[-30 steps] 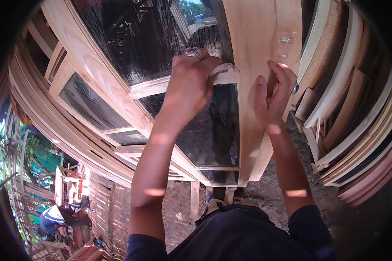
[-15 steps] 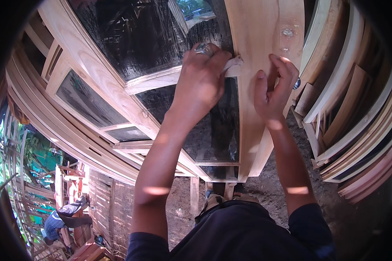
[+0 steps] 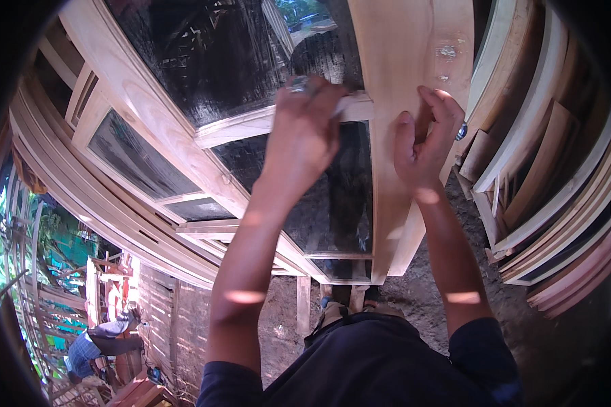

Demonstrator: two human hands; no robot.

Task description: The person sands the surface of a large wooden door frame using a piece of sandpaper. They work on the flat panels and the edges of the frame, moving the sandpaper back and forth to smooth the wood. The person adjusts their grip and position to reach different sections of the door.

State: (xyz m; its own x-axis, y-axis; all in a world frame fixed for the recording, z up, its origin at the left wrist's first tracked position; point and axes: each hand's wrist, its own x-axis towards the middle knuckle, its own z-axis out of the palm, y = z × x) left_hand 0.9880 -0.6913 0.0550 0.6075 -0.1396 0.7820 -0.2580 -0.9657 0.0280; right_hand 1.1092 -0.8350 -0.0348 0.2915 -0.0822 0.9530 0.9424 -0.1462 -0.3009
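My left hand (image 3: 302,136) is closed, slightly blurred, over the pale wooden crossbar (image 3: 241,127) of a glazed door-like frame. Pinched in its fingers is a small pale folded piece (image 3: 341,106); whether it is paper or cloth I cannot make out. On the broad wooden stile (image 3: 392,61) to the right rests my right hand (image 3: 428,139), thumb and loosely bent fingers apart, nothing between them. Dark, smeared glass panes (image 3: 217,61) lie above and below the crossbar. A ring shows on each hand.
Curved-looking stacks of wooden frames (image 3: 543,169) lean at the right. More frames (image 3: 88,183) stand at the left, one with dark panes (image 3: 142,159). A person (image 3: 98,349) bends over reddish timber (image 3: 139,390) at the lower left, away from me.
My left hand has slid a little left along the crossbar with the pale piece. My right hand stays nearly where it was. The person at lower left has shifted slightly.
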